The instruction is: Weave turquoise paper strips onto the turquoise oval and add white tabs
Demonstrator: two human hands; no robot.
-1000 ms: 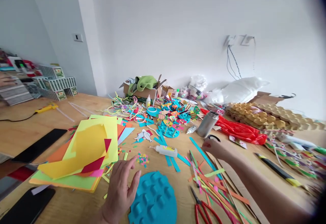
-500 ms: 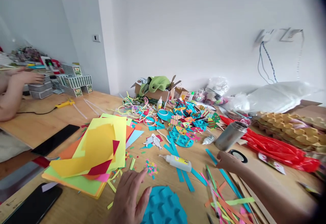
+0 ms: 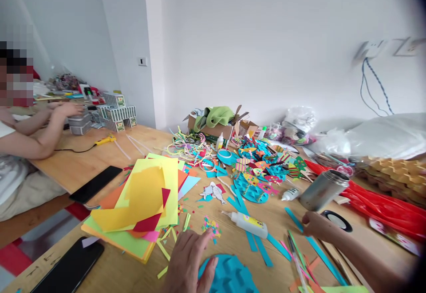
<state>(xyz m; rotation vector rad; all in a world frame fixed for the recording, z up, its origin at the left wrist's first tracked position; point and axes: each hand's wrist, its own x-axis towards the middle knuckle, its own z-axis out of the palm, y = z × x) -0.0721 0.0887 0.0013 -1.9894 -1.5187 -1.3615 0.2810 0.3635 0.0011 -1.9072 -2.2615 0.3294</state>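
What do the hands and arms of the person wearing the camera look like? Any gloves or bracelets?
The left hand and right hand are bare, with no gloves or rings visible. The right forearm shows no sleeve, watch or bracelet. The left forearm is out of view.

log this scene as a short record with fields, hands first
left hand: open, thumb overlapping a blue bumpy round sheet
right hand: at a long flat blue strip; grip unclear
clear yellow-labelled squeeze bottle: on its side, across shorter blue strips
coloured paper pile: left of the left hand, mostly yellow
co-worker: far left, near a grey box
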